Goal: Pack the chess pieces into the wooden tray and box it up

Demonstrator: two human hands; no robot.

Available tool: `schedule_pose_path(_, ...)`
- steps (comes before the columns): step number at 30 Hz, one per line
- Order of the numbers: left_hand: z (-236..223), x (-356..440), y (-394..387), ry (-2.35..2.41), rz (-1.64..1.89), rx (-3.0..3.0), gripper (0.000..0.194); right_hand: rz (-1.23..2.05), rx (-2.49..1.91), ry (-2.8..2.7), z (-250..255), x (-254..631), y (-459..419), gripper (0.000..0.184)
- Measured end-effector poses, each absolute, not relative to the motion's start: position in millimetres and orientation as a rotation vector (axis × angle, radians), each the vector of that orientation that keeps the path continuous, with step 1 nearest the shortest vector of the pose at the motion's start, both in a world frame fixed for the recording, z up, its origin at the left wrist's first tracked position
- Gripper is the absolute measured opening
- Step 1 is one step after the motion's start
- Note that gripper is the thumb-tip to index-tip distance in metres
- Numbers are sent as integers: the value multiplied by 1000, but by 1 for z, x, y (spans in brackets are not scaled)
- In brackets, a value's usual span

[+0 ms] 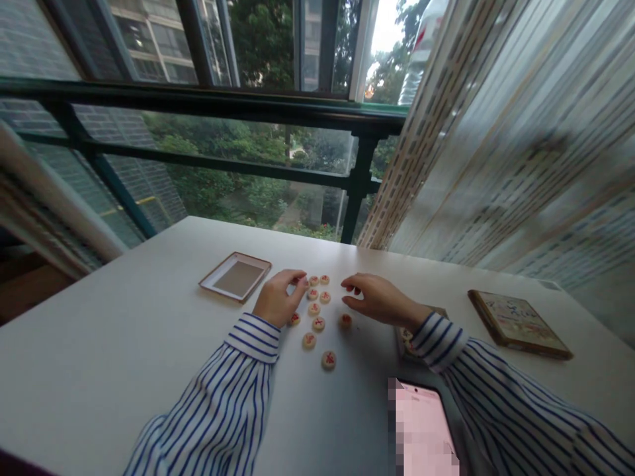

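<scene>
Several round, cream xiangqi pieces with red characters lie on the white table between my hands. My left hand rests at the left of this group, its thumb and forefinger slightly apart beside a far xiangqi piece; whether they touch it I cannot tell. Under its wrist sits another piece, partly covered. My right hand is over the table to the right, fingers bent and parted from the thumb, with nothing visible between them. Closest to it is a darker-looking piece. The nearest piece lies apart from the others.
A shallow box lid or tray lies at left. Under my right forearm, an open box holding pieces is partly hidden. A flat decorated box lies at far right, a phone in front. Railing and curtain border the table.
</scene>
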State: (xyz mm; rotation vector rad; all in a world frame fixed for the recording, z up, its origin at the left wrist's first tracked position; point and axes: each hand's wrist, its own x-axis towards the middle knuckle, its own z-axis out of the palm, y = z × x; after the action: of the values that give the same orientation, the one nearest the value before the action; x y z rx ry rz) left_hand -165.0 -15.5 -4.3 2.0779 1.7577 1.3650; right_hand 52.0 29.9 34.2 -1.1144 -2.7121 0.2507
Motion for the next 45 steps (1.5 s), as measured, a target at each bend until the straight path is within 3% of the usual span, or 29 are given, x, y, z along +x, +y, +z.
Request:
schedule_pose_path(16,-15,-162,-15,1734,1360,2135,21,315,-1060,-2923,21,21,48,39)
schedule_pose_path(45,-20,-162,-13,1754,1339,2147,23,172,-1098,-2954,15,13,47,28)
